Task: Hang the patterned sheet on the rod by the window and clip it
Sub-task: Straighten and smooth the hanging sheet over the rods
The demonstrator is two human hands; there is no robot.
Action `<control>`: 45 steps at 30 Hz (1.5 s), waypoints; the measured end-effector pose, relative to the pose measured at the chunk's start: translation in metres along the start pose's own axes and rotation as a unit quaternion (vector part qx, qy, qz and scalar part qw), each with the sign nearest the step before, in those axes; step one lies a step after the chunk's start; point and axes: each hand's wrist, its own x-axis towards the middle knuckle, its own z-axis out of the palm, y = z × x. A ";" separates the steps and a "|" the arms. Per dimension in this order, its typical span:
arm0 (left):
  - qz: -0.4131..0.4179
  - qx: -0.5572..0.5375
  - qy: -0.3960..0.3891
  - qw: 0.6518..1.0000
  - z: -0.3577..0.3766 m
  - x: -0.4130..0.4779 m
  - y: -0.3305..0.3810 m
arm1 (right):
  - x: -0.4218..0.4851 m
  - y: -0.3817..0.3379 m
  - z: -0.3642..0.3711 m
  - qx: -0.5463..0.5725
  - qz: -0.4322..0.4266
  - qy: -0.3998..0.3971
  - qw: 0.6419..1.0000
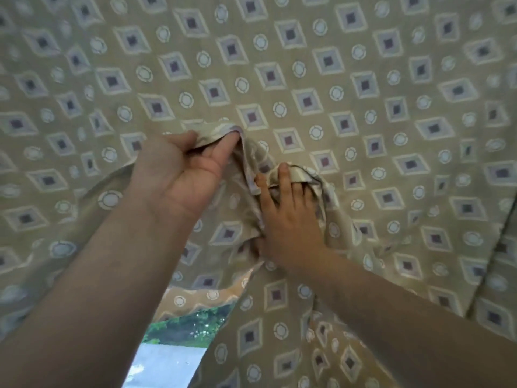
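In the middle of the view, the left hand pinches a folded edge of the patterned sheet: the thumb lies on top of the fold and the fingers go under it, so the cloth is caught between them. Just beside it, lower and to the right, the right hand has its fingers curled into a bunch of the same cloth, and one band of fabric lies over the fingers. Both hands are closed on the sheet, and between them the fabric is gathered into soft wrinkles.

Around the hands, the sheet fills almost the whole view. It is beige with dark diamonds and pale circles, and it spreads quite flat above and to the sides. Below the arms, the cloth parts in a gap, where green plants and a pale surface are visible outside. The rod and any clip are not visible, so I cannot tell if the sheet already lies over the rod.

The sheet seems thin and light, and it is soft without any stiffness. It will fold and slide where it is not held, and the smooth weave may slip from a loose pinch. I think it is best to take the hemmed edge, with the hands well apart, so that the cloth stays spread and does not bunch when it goes over the rod.
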 end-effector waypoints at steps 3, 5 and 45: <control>0.010 0.069 0.002 0.998 -0.006 0.002 -0.002 | 0.014 0.016 -0.002 0.060 -0.040 0.029 0.997; 0.018 0.192 -0.018 0.981 -0.029 -0.001 -0.001 | 0.018 0.027 -0.012 0.104 -0.061 0.010 0.993; 0.066 0.490 -0.001 0.869 -0.086 0.032 0.040 | 0.075 -0.056 -0.012 0.508 -0.011 -0.073 0.858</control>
